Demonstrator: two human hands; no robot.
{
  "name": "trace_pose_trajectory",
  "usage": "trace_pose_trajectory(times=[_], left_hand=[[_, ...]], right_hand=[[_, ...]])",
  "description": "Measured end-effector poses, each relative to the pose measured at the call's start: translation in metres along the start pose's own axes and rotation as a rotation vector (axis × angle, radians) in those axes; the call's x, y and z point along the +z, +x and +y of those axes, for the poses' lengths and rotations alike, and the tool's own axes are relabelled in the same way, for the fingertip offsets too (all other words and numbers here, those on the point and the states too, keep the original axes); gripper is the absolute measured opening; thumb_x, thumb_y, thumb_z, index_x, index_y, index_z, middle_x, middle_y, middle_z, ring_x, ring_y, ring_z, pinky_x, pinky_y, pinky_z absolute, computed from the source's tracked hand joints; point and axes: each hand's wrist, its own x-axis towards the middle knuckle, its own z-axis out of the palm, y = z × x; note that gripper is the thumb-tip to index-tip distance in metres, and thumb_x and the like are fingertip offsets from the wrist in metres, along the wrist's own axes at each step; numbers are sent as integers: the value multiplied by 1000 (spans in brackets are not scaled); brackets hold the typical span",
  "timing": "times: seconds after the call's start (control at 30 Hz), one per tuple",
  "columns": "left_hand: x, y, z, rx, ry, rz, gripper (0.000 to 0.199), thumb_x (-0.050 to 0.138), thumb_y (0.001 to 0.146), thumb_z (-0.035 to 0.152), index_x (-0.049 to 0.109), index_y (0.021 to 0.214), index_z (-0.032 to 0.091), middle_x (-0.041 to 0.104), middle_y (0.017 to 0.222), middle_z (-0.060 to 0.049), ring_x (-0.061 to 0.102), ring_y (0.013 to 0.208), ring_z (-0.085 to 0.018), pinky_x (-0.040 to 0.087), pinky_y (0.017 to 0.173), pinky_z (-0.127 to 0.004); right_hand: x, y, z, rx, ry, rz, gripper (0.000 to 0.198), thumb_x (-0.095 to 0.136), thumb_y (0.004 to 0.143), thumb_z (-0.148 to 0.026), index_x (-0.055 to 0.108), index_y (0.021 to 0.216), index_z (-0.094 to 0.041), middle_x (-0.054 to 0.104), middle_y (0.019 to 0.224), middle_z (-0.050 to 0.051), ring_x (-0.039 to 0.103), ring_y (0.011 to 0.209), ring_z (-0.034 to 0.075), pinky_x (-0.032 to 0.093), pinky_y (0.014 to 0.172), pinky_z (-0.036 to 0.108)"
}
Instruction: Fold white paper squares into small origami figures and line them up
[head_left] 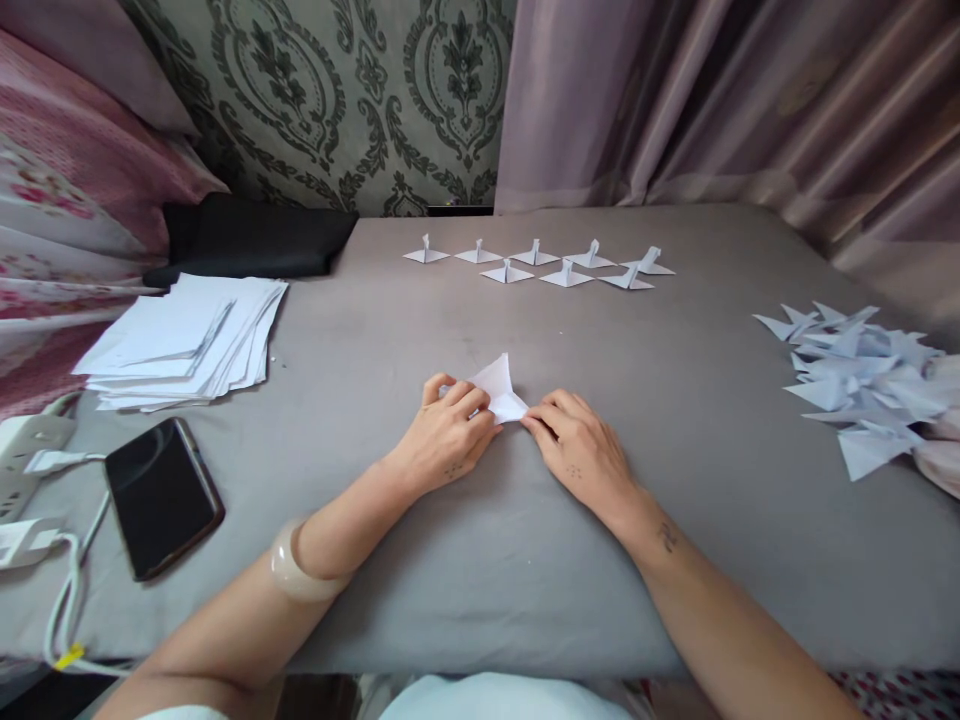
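Note:
A partly folded sheet of white paper [496,384] lies near the middle of the grey-covered table, one pointed flap standing up. My left hand [454,428] is closed over its left side, its fingers curled and hiding that part of the paper. With thumb and forefinger, my right hand [576,445] pinches the paper's lower right corner. Farther back, several folded paper cranes [535,254] stand in two rows. On the right is a heap of folded white paper pieces [862,365] with pointed ends.
At the left lies a stack of white paper sheets [187,340], with a black folded item [259,238] behind it. A phone [163,497] rests nearer me, beside a white power strip [30,450] and cables [71,600]. Curtains [720,110] hang at the back right.

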Motion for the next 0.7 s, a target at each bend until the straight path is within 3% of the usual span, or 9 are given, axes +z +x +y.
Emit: trace_pose_trajectory(times=[0.23,0.47,0.57,0.7], left_hand=[[2,7,7,-154,-69,37,29,47,94,28,61,70,19,68,75,-2,58,90,-19,25,92,-44],[7,16,12,-298,-129,13,11,56,84,23,63,77,21,67,71,-1,58,85,-21,26,89,-47],[8,19,13,-323,-135,-14,9,56,81,21,63,75,20,66,70,-1,57,83,-21,26,89,-48],[8,21,15,-331,-146,-42,7,56,80,20,62,76,20,67,72,-2,57,84,-22,27,88,-48]], right_hand=[[7,2,-3,41,20,70,15,51,91,-27,64,85,-22,62,89,4,59,84,17,41,66,28],[12,5,0,67,29,100,10,52,89,-27,58,84,-22,61,87,3,57,72,16,39,62,29],[10,3,2,53,62,88,8,50,90,-22,58,90,-21,61,89,4,57,76,17,41,64,29],[7,0,-4,-52,118,89,21,41,93,-13,60,96,-21,64,92,5,56,87,19,44,75,30]])
